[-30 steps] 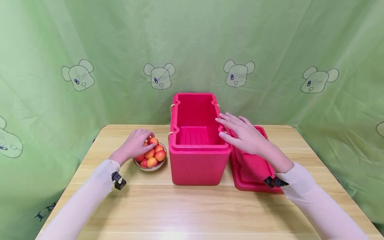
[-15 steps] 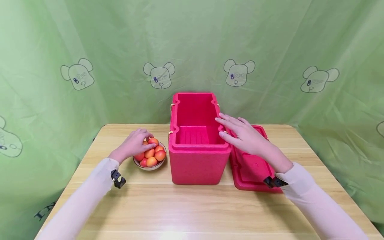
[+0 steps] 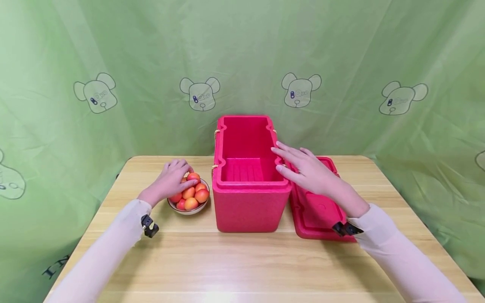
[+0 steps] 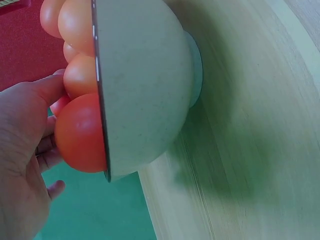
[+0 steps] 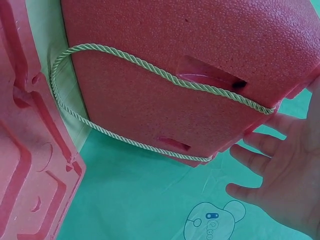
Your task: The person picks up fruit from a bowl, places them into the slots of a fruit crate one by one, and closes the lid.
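A white bowl with a dark rim, heaped with several round orange-red fruits, stands on the left side of the table. Over the heap, my left hand has its thumb and fingers around the top fruit. In the left wrist view the thumb lies along an orange fruit, and the other fingers are partly hidden behind the heap. My right hand rests its extended fingers on the right rim of a deep red foam box, whose visible inside holds nothing.
The red lid lies flat right of the box, under the right forearm. A twisted rope handle hangs along the box's side. The wooden table runs up to a green curtain behind.
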Demonstrator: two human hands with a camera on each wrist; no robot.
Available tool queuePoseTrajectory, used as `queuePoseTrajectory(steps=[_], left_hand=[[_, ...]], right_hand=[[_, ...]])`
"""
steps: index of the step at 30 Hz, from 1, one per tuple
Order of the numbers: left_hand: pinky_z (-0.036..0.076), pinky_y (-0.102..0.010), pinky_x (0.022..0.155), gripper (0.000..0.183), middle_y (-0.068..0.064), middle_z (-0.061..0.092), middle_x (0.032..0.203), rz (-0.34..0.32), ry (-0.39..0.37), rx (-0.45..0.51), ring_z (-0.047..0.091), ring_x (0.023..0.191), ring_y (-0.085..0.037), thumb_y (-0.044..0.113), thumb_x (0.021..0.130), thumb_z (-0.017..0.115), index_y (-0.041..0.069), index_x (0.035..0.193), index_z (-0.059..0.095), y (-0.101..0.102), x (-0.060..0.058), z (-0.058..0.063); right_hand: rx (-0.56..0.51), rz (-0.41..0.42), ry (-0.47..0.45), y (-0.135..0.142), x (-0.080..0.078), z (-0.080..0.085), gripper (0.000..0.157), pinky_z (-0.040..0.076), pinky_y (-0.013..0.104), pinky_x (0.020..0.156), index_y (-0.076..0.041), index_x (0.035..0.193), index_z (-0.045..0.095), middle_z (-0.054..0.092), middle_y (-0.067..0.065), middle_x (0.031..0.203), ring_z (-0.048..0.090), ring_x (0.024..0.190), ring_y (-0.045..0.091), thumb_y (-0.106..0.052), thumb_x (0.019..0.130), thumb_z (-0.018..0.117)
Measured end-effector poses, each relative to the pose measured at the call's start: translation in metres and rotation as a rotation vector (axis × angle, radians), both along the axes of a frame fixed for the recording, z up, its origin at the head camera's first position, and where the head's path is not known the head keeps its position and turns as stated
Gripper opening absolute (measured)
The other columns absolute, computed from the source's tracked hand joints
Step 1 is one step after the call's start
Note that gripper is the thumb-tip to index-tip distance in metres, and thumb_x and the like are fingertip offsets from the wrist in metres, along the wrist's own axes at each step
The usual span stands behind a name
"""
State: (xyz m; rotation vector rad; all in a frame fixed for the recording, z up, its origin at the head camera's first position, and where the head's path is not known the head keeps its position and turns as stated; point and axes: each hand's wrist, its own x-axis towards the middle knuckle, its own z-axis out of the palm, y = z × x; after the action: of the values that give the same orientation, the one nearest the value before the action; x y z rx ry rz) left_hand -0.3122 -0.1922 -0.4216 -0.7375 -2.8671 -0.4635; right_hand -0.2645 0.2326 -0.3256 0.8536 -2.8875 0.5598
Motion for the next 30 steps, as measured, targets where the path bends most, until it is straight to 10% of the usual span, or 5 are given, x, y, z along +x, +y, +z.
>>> queuePoseTrajectory(steps=[11,30], left_hand=[[0.027,-0.053,0.102,0.037,-0.013,0.056,0.116,0.011,0.037,0.088,0.043,0.113,-0.032,0.037,0.097,0.067,0.005,0.115,0.062,-0.008,0.002,0.025],[0.026,-0.053,0.102,0.048,-0.020,0.046,0.120,0.050,0.328,0.159,0.037,0.111,-0.037,0.039,0.101,0.060,-0.001,0.126,0.051,0.011,0.001,0.137]], right_hand=[[-0.004,-0.003,-0.005,-0.002,0.001,0.000,0.066,0.014,0.064,0.122,-0.030,0.160,0.032,0.022,-0.002,0.171,0.030,0.154,0.030,-0.047,0.100,0.055],[-0.008,0.006,0.006,0.000,0.001,-0.002,0.065,0.019,0.062,0.122,-0.031,0.160,0.031,0.021,-0.003,0.171,0.031,0.153,0.031,-0.048,0.102,0.052]])
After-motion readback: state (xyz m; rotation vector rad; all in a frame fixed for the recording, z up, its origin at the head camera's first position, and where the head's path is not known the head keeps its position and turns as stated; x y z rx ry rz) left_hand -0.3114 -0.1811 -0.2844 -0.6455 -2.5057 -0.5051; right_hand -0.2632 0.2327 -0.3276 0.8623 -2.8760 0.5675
